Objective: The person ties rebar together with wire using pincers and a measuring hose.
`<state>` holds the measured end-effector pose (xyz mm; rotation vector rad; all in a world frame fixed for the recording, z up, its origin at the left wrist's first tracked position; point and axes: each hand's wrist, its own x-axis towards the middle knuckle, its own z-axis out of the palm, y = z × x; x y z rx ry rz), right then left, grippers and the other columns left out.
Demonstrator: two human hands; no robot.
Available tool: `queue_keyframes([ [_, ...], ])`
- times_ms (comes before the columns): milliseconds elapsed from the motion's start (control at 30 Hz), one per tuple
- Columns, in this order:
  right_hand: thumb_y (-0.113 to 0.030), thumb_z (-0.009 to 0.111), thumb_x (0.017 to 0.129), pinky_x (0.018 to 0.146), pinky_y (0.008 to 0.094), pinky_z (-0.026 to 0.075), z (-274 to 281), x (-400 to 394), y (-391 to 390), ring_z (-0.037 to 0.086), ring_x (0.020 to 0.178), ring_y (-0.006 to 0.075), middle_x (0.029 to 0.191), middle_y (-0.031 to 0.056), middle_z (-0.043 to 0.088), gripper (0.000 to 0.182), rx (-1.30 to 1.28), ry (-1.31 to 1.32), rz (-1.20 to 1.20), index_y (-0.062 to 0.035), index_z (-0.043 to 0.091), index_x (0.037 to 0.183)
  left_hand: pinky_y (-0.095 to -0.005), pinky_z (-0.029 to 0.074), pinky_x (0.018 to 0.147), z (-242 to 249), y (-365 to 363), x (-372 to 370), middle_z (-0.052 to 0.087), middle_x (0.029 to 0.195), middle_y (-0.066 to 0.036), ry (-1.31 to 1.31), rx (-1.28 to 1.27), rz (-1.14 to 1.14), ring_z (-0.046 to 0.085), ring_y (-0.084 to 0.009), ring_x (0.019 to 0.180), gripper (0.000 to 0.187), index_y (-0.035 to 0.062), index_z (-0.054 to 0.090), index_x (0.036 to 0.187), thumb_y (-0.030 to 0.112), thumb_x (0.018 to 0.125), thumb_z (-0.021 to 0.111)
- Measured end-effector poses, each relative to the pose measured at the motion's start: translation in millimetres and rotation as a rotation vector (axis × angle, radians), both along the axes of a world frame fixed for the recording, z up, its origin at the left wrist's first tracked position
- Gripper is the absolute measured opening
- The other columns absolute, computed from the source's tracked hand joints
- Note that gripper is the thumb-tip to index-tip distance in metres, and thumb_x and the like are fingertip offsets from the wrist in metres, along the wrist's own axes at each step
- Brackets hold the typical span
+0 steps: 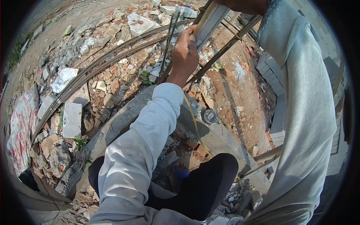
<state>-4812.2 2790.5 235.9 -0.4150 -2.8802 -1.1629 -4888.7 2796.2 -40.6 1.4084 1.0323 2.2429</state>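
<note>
At the top centre of the frame the left hand (185, 50) is closed round upright steel bars (167, 41), with a pale flat strip (210, 20) just beside it. The bars look heavy, stiff and rough, best gripped mid-length. The right hand (243, 4) is cut off at the top edge; its grip cannot be told. No containers show among the rubble (112, 75)

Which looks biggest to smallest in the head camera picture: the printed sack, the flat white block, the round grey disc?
1. printed sack, biggest, though the picture edge bends it.
2. flat white block.
3. round grey disc, smallest.
All lie on the rubble, at roughly similar distance.
</note>
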Motion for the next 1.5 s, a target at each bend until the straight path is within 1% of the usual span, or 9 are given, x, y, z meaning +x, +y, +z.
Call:
queue_keyframes([
  [133,-0.017,0.068,0.084,0.070,0.0417,0.057,-27,33,-32,0.069,0.083,0.0303,0.089,0.0113,0.068,0.008,0.012,0.253,0.099,-0.0105,0.071,0.088,-0.0405,0.051,0.096,-2,1,5,0.067,0.122,-0.018,-0.005,0.020,0.049,0.066,-0.0304,0.109,0.034,0.0057,0.059,0.135,0.020,0.107,0.046],
  [267,-0.017,0.067,0.085,0.071,0.0428,0.056,-131,83,-84,0.069,0.084,0.0317,0.092,0.0123,0.069,0.010,-0.137,0.580,0.048,-0.0101,0.069,0.091,-0.0331,0.053,0.086,3,3,6,0.071,0.108,-0.011,-0.102,0.033,-0.017,0.067,-0.0179,0.094,0.030,0.0041,0.063,0.129,0.022,0.106,0.056],
  [533,-0.018,0.065,0.087,0.072,0.0450,0.056,-599,169,-259,0.069,0.087,0.0345,0.097,0.0144,0.069,0.015,-0.580,0.616,-0.635,-0.0092,0.065,0.099,-0.0312,0.054,0.077,-4,16,13,0.071,0.098,-0.007,-0.164,0.145,0.077,0.066,-0.0146,0.087,0.029,0.0031,0.067,0.120,0.027,0.104,0.063],
  [667,-0.019,0.064,0.089,0.073,0.0461,0.055,-744,196,-339,0.069,0.088,0.0359,0.100,0.0154,0.069,0.017,-0.547,0.501,-0.808,-0.0087,0.063,0.102,-0.0346,0.053,0.083,-4,21,17,0.071,0.099,-0.017,-0.097,0.205,0.303,0.067,-0.0275,0.089,0.028,-0.0044,0.065,0.122,0.015,0.102,0.062],
  [700,-0.019,0.064,0.089,0.074,0.0463,0.055,-759,203,-349,0.069,0.088,0.0363,0.101,0.0157,0.069,0.018,-0.540,0.488,-0.821,-0.0086,0.063,0.103,-0.0363,0.053,0.080,-3,14,20,0.072,0.097,-0.017,-0.190,0.045,0.159,0.067,-0.0252,0.087,0.025,-0.0057,0.065,0.118,0.012,0.101,0.061],
  [800,-0.025,0.061,0.089,0.070,0.0480,0.052,-754,201,-348,0.065,0.083,0.0375,0.089,0.0157,0.062,0.020,-0.598,0.484,-0.814,-0.0084,0.056,0.099,-0.0364,0.053,0.077,5,11,20,0.072,0.096,-0.016,-0.283,0.163,0.053,0.066,-0.0222,0.084,0.023,-0.0051,0.065,0.117,0.010,0.101,0.061],
  [1067,-0.022,0.062,0.089,0.070,0.0476,0.052,-738,200,-339,0.064,0.085,0.0363,0.089,0.0148,0.061,0.020,-0.606,0.483,-0.804,-0.0062,0.056,0.100,-0.0302,0.049,0.072,7,22,14,0.067,0.093,-0.008,-0.408,0.222,-0.240,0.061,-0.0151,0.082,0.021,-0.0043,0.064,0.117,0.004,0.099,0.057],
  [1367,-0.022,0.062,0.090,0.071,0.0470,0.052,-736,197,-345,0.064,0.085,0.0356,0.089,0.0145,0.061,0.020,-0.645,0.493,-0.815,-0.0059,0.056,0.100,-0.0317,0.051,0.072,13,18,-16,0.071,0.092,-0.012,0.026,0.380,0.116,0.063,-0.0166,0.080,0.019,-0.0048,0.066,0.113,0.003,0.097,0.059],
  [1500,-0.022,0.062,0.090,0.072,0.0467,0.051,-742,198,-352,0.064,0.086,0.0353,0.089,0.0144,0.061,0.020,-0.663,0.485,-0.831,-0.0058,0.056,0.100,-0.0353,0.052,0.073,13,2,-16,0.071,0.091,-0.013,-0.157,0.112,-0.180,0.064,-0.0217,0.078,0.017,-0.0046,0.069,0.110,0.005,0.098,0.060],
])
